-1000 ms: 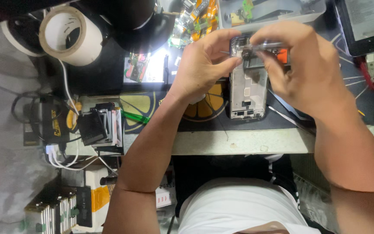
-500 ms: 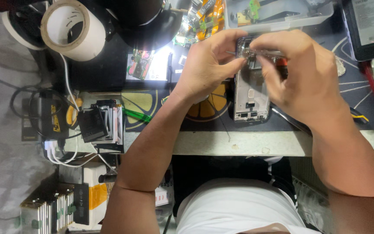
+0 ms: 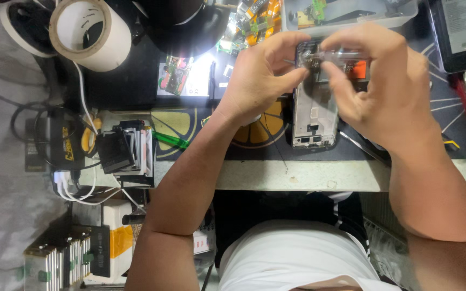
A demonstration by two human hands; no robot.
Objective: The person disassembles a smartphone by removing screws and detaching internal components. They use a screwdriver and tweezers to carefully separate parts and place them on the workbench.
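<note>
Seen from the head camera, both hands meet over an opened phone [image 3: 314, 116] that lies flat on a dark mat [image 3: 254, 153] on the surface [image 3: 297, 175]. The phone's back is off, so its inner frame and small parts show; its lower end points toward the person's body, and its upper end is covered by the fingers.

The left hand [image 3: 257, 81] rests at the phone's upper left edge, thumb and forefinger drawn together at the top corner. Whether they pinch a small part or only press on the frame cannot be told.

The right hand [image 3: 384, 91] comes in from the other side. Its fingers are closed on a slim tool with a clear handle [image 3: 335, 55], held crosswise over the top of the phone, the tip pointing toward the left hand's fingertips. An orange patch shows just under this hand.

Beyond the left hand stands a black lamp [image 3: 184, 21], throwing bright light onto a small green circuit board [image 3: 172, 75] below it. Further out on that side lies a big roll of pale tape [image 3: 87, 32]. Near the left forearm a green-handled tool [image 3: 171, 141] lies on the mat, and past it sits a stack of dark flat parts [image 3: 122, 151] with white cables beside it.

Past both hands, a clear tray of small parts [image 3: 351, 13] stands at the far edge. Beyond the right hand lies a dark flat device [image 3: 462, 32].
</note>
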